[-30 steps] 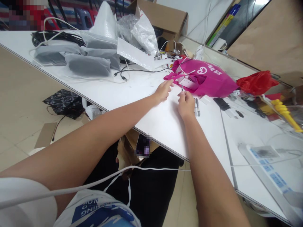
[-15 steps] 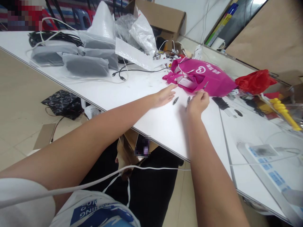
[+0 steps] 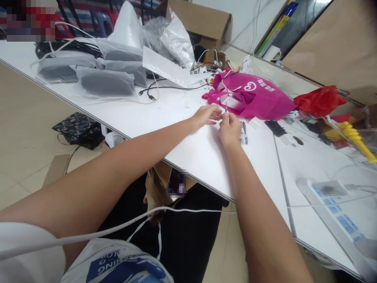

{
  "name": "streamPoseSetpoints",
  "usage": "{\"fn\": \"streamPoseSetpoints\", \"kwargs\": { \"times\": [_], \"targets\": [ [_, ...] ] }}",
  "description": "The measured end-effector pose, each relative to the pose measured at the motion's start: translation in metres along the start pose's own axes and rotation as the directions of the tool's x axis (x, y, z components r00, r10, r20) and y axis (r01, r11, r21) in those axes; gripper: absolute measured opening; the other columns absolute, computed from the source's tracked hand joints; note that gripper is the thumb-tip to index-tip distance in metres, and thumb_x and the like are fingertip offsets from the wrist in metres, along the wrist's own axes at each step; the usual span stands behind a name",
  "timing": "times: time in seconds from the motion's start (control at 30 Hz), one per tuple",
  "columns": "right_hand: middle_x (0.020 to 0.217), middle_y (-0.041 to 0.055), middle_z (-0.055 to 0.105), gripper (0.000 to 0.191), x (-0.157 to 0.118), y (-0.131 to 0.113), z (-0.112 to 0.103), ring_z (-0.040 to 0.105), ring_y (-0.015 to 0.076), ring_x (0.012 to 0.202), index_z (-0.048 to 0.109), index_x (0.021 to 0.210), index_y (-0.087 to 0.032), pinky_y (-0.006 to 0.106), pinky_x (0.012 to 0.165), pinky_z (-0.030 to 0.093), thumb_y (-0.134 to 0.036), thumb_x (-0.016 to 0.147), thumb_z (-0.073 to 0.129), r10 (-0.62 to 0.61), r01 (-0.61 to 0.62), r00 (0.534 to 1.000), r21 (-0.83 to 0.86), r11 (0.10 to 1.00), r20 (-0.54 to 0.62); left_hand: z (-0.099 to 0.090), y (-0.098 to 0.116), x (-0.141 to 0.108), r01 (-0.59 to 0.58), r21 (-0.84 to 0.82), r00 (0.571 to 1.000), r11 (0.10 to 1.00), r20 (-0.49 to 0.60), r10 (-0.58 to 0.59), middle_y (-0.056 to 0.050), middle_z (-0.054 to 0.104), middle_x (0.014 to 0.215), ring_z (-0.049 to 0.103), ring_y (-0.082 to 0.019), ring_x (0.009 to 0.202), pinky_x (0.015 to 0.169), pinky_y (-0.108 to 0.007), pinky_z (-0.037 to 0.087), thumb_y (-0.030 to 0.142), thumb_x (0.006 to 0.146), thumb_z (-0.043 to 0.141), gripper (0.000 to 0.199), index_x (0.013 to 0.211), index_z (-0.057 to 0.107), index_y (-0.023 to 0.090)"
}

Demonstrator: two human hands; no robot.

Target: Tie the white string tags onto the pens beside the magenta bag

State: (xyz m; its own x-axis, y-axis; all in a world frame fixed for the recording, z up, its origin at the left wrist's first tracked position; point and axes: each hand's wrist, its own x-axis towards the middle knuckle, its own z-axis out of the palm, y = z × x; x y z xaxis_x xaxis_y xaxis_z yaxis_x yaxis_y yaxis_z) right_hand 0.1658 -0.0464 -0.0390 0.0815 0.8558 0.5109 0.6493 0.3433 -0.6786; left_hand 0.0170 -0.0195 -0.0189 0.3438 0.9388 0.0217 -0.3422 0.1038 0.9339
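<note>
Table [image 3: 206, 167] bears the pink bag [image 3: 272, 108] at one o'clock from your right hand [image 3: 230, 129]. Your left hand [image 3: 207, 116], at its ten o'clock, extends relaxed fingers, gripping nothing visible. Your right pinches a slim rod [image 3: 226, 107] toward twelve o'clock, presumably keeping its tip exposed.

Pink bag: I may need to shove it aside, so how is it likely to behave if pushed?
The pink bag will probably fold rather than move as one stiff piece, judging by its creased, slack opening. The white boxlike item showing in that opening likely makes it firmer there, and might slip out if the bag is tilted.
</note>
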Motion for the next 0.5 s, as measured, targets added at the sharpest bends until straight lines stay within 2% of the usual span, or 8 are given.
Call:
{"fn": "streamPoseSetpoints", "kwargs": {
  "times": [0.1, 0.2, 0.33, 0.5],
  "targets": [
    [0.085, 0.0037, 0.067, 0.044, -0.002, -0.002, 0.003, 0.065, 0.0237, 0.087, 0.058, 0.088, -0.027, 0.039, 0.087, 0.053, -0.06, 0.114, 0.044, 0.11, -0.11, 0.991, 0.006, 0.994, -0.073, 0.004, -0.002, -0.001, -0.029, 0.052, 0.999, 0.998, 0.026, 0.027, -0.01, 0.08, 0.107, 0.073, -0.018, 0.1, 0.101, -0.037, 0.056, 0.033, 0.106, 0.068, 0.019, 0.096, 0.074, 0.017],
    [0.091, 0.0055, 0.071, 0.039, -0.003, -0.006, 0.004, 0.067, 0.0249, 0.091, 0.06, 0.089, -0.026, 0.043, 0.095, 0.053, -0.052, 0.113, 0.045, 0.164, -0.165, 0.986, -0.018, 0.986, -0.038, 0.006, -0.002, -0.001, -0.052, 0.052, 0.999, 0.997, 0.02, 0.051, -0.006, 0.077, 0.098, 0.071, -0.016, 0.094, 0.096, -0.035, 0.056, 0.025, 0.106, 0.067, 0.018, 0.092, 0.072, 0.017],
    [0.098, 0.0086, 0.075, 0.037, -0.003, -0.004, 0.01, 0.069, 0.0279, 0.1, 0.066, 0.095, -0.025, 0.047, 0.101, 0.055, -0.053, 0.111, 0.047, 0.16, -0.159, 0.987, -0.036, 0.987, 0.009, 0.008, -0.004, 0.005, -0.071, 0.064, 0.997, 0.995, -0.021, 0.072, -0.003, 0.07, 0.086, 0.068, -0.015, 0.087, 0.087, -0.03, 0.054, 0.024, 0.108, 0.066, 0.024, 0.085, 0.07, 0.017],
    [0.111, 0.015, 0.08, 0.036, 0.001, 0.007, 0.017, 0.072, 0.0352, 0.113, 0.074, 0.115, -0.025, 0.056, 0.108, 0.057, -0.05, 0.108, 0.051, 0.111, -0.114, 0.992, -0.044, 0.993, -0.063, 0.017, -0.01, 0.025, -0.163, 0.255, 0.984, 0.953, -0.026, 0.176, 0.0, 0.063, 0.073, 0.057, -0.014, 0.075, 0.08, -0.03, 0.048, 0.03, 0.11, 0.067, 0.044, 0.067, 0.062, 0.019]
  ]
}}
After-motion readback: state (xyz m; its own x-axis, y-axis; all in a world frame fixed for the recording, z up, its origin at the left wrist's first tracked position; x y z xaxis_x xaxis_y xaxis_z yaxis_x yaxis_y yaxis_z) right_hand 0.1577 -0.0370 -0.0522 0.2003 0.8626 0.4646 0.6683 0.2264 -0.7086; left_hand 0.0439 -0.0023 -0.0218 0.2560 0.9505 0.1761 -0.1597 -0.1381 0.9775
